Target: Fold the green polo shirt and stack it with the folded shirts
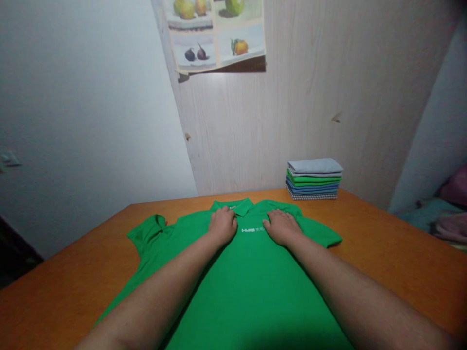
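A green polo shirt (241, 282) lies spread flat on the orange-brown table (394, 253), collar at the far end and a small white print on its chest. My left hand (222, 224) rests just below the collar on the left, its fingers curled down onto the fabric. My right hand (281, 226) lies on the shirt to the right of the print, fingers stretched flat against the cloth. Both forearms reach out over the body of the shirt. The left sleeve is a little rumpled; the right sleeve lies flat.
A stack of several folded garments (314, 179), grey, green and blue, stands at the table's far right against a pale wood-grain panel. A fruit poster (215, 34) hangs above. Bedding or cloth (443, 218) lies beyond the table's right edge.
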A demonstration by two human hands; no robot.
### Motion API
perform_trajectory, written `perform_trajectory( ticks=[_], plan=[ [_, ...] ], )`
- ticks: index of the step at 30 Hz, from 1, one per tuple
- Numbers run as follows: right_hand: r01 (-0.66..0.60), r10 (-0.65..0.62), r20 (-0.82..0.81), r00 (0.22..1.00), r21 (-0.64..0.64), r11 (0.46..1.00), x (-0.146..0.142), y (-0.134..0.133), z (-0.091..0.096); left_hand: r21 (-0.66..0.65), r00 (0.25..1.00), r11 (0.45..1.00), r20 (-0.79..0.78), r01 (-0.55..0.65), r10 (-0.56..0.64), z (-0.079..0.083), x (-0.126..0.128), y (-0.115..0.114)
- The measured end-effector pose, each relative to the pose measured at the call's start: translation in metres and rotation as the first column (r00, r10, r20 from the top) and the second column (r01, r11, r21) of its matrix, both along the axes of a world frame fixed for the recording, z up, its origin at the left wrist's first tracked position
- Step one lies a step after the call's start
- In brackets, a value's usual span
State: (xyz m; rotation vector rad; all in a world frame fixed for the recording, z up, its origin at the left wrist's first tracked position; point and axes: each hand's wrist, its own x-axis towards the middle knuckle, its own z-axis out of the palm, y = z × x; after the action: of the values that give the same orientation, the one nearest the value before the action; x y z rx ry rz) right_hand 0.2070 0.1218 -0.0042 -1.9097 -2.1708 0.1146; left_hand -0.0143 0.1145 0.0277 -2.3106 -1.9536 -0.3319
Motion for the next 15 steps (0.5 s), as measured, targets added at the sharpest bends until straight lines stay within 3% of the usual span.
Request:
perform_trajectory(
  ticks=[9, 15],
  plan=[
    [-0.007, 0.008, -0.045, 0.999, 0.024, 1.0, 0.006, -0.003, 0.005, 0.015, 0.998, 0.998, -0.029, 0.054, -0.053, -0.017, 0.004, -0.004],
    [0.078, -0.071, -0.094, 0.993, 0.074, 0.994, 0.033, 0.011, 0.039, -0.002, 0.996, 0.996, -0.033, 0.084, -0.084, -0.02, 0.002, -0.002]
  ],
)
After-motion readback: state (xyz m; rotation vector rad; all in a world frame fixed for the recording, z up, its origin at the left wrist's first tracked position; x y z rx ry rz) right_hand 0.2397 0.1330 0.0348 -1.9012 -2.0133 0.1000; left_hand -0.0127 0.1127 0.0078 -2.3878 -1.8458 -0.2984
